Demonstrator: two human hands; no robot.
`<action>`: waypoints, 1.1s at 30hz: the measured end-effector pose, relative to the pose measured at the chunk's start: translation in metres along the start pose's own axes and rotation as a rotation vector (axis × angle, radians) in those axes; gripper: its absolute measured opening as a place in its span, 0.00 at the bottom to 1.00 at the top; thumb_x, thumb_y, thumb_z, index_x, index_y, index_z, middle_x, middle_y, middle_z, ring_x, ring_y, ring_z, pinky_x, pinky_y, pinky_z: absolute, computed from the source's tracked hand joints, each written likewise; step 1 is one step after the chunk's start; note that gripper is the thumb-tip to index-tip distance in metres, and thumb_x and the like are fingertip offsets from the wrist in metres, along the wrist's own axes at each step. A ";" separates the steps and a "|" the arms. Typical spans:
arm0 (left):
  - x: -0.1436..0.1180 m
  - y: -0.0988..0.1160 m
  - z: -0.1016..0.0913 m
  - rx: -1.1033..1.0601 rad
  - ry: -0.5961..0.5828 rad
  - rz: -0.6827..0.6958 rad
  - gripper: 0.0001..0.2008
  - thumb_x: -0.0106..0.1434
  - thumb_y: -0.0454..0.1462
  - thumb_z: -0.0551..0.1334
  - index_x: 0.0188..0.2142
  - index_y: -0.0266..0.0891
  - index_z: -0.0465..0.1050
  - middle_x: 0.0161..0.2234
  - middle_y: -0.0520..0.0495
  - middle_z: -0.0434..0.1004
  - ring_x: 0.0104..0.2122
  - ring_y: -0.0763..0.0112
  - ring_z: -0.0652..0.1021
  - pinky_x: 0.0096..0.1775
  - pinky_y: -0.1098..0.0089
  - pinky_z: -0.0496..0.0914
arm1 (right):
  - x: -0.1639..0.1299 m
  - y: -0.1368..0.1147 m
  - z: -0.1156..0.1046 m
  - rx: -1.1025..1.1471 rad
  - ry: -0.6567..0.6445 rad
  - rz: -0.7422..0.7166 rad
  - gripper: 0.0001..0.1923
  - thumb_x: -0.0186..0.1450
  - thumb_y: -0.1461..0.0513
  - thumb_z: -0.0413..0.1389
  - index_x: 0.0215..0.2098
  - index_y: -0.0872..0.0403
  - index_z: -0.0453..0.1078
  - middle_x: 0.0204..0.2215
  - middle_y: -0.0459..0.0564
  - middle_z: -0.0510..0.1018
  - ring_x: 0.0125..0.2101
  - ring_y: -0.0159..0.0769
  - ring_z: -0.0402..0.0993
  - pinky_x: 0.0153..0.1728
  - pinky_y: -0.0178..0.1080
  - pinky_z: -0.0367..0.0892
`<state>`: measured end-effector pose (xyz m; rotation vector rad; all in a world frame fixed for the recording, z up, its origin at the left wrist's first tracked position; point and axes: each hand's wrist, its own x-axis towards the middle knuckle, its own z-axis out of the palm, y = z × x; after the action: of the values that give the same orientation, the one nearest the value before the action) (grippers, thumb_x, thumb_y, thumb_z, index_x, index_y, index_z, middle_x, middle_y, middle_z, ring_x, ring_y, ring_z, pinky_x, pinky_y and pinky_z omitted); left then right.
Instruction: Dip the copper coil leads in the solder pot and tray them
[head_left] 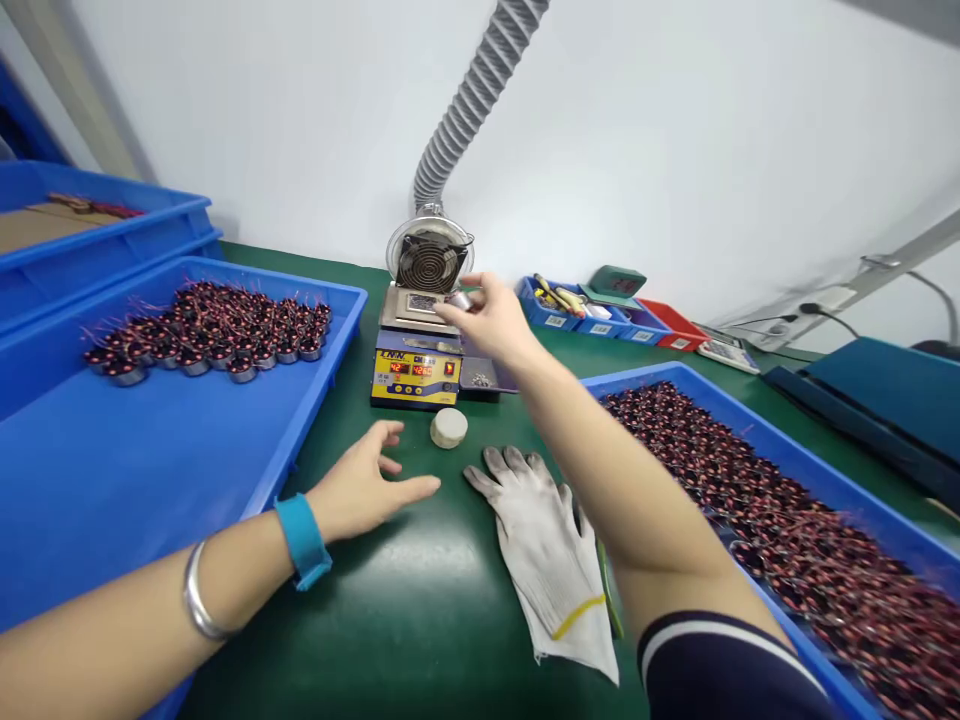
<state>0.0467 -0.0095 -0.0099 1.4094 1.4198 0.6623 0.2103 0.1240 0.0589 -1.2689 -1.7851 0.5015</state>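
- White wall behind, green worktop (420,620) in front of me; a grey ribbed hose (472,100) drops from above to a small fan (429,262), sited right over the heated unit, I judge to draw off fumes
- Far left, stacked blue trays (97,235); nearer, a wide blue tray (112,470) with wound coil parts (214,330) gathered at its far end, within the left arm's reach
- My left hand (367,490) rests flat on the worktop, fingers spread and holding nothing; a blue band and a metal bangle sit at the wrist; it seems planted to steady me
- Just beyond its fingertips a small white round pot (448,427) stands close to the heated unit
- Heated unit (417,355) with red digits stands centre, its plate facing up under the fan
- My right hand (491,318) reaches out over that plate, thumb and fingers pinching a small metal coil part (460,300) just above it; whether it touches the plate I cannot tell
- A white work glove (551,560) lies flat under the right forearm, off the hand
- Right tray (795,530), packed with more coil parts, lies along the right arm for easy picking; small parts bins (607,318) stand beyond
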 end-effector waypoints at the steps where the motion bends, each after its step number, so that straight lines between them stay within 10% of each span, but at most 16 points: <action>1: 0.001 -0.003 0.001 0.057 -0.038 -0.029 0.43 0.42 0.49 0.68 0.55 0.36 0.57 0.53 0.33 0.64 0.43 0.57 0.74 0.42 0.59 0.70 | 0.020 0.003 -0.001 -0.069 -0.015 0.035 0.21 0.54 0.54 0.60 0.41 0.58 0.65 0.33 0.51 0.74 0.37 0.38 0.72 0.43 0.43 0.67; 11: 0.002 -0.013 0.002 0.188 -0.048 0.062 0.39 0.43 0.49 0.65 0.53 0.38 0.60 0.49 0.37 0.69 0.40 0.56 0.76 0.40 0.61 0.70 | 0.108 0.024 0.033 -0.529 -0.005 0.058 0.13 0.54 0.59 0.59 0.32 0.60 0.66 0.34 0.59 0.74 0.40 0.45 0.71 0.45 0.46 0.66; 25: 0.004 -0.012 0.003 0.252 -0.086 0.084 0.38 0.45 0.48 0.64 0.54 0.35 0.59 0.50 0.35 0.69 0.39 0.56 0.76 0.40 0.60 0.70 | 0.110 0.039 0.042 -0.508 -0.005 0.101 0.17 0.53 0.57 0.59 0.37 0.59 0.66 0.37 0.59 0.75 0.39 0.44 0.72 0.44 0.45 0.67; 33: 0.004 -0.015 0.003 0.274 -0.065 0.121 0.38 0.45 0.49 0.64 0.54 0.37 0.59 0.48 0.36 0.71 0.39 0.56 0.76 0.40 0.59 0.70 | 0.088 0.007 0.005 -0.210 0.016 0.157 0.13 0.59 0.56 0.56 0.25 0.58 0.66 0.26 0.51 0.73 0.32 0.36 0.71 0.37 0.41 0.68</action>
<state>0.0437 -0.0087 -0.0251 1.7268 1.4210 0.5055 0.2001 0.2072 0.0876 -1.5634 -1.7683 0.3963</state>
